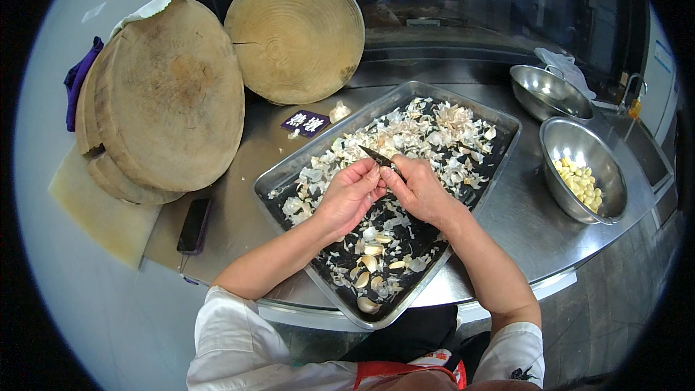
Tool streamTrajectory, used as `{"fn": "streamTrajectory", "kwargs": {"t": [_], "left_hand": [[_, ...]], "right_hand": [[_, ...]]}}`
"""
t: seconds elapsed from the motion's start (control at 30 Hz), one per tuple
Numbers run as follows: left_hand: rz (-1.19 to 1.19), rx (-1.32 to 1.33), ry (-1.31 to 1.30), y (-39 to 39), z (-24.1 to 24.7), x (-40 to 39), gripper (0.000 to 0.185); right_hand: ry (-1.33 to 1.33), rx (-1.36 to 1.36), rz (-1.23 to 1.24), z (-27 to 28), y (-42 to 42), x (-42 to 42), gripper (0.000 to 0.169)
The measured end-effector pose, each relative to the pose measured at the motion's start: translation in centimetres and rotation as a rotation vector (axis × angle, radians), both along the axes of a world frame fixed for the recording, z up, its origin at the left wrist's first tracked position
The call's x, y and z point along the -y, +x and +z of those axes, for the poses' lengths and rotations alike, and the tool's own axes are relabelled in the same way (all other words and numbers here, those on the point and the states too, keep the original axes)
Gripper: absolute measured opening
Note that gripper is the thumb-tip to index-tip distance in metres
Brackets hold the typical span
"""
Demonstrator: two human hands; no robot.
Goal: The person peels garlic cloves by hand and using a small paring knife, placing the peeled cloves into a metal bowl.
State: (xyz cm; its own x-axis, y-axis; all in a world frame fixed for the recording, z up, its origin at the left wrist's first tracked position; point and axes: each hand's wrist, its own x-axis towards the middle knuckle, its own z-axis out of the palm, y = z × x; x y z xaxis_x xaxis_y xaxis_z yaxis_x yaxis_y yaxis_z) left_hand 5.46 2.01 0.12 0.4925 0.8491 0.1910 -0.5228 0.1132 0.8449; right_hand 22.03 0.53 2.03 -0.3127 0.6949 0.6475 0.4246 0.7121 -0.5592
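Note:
Over a metal tray [264,187] strewn with garlic skins [434,125], my two hands meet at the fingertips. My right hand [415,187] grips a small dark-bladed knife [374,153], its point aimed up and left. My left hand [353,190] pinches something small against the blade side, probably a garlic clove, mostly hidden by the fingers. Several unpeeled garlic cloves [369,264] lie among skins in the tray's near end. Peeled cloves [580,182] fill part of a steel bowl [559,138] to the right.
Another steel bowl [548,89] stands behind, beside a sink [643,146]. Round wooden chopping blocks [174,92] and a round board [296,38] lean at the back left. A garlic bulb [340,112], a purple sign [305,123] bearing writing and a phone [194,226] lie left of the tray.

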Motion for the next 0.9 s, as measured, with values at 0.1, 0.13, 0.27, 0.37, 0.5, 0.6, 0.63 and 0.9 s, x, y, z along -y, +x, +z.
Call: {"fn": "streamTrajectory", "kwargs": {"t": [0.1,0.13,0.27,0.37,0.5,0.6,0.63,0.9], "left_hand": [[0.061,-0.006,-0.092,0.0,-0.2,-0.1,0.016],[0.101,0.013,-0.128,0.3,0.2,-0.1,0.018],[-0.009,0.187,-0.107,-0.7,0.0,-1.2,0.018],[0.012,0.160,-0.142,-0.5,0.2,-1.0,0.019],[0.058,0.086,-0.089,-0.4,0.4,-0.8,0.021],[0.126,-0.020,-0.026,-0.3,0.6,-0.6,0.023],[0.152,-0.060,0.001,-0.2,0.6,-0.5,0.024],[0.320,-0.274,0.204,-0.2,0.5,-0.3,0.025]], "right_hand": [[0.004,0.025,0.039,-0.3,-0.1,0.0,0.020],[-0.021,0.017,0.050,-0.4,-0.1,0.1,0.019],[-0.048,-0.052,-0.101,-0.3,0.0,-0.1,0.018],[-0.032,-0.031,-0.219,-0.2,0.4,-0.3,0.016],[-0.069,-0.067,-0.224,-1.0,0.4,-0.9,0.014],[-0.133,-0.188,-0.147,-0.7,0.3,-0.7,0.016],[-0.120,-0.224,-0.114,-0.5,0.2,-0.6,0.018],[-0.010,-0.219,-0.132,-0.5,-0.6,-0.1,0.018]]}}
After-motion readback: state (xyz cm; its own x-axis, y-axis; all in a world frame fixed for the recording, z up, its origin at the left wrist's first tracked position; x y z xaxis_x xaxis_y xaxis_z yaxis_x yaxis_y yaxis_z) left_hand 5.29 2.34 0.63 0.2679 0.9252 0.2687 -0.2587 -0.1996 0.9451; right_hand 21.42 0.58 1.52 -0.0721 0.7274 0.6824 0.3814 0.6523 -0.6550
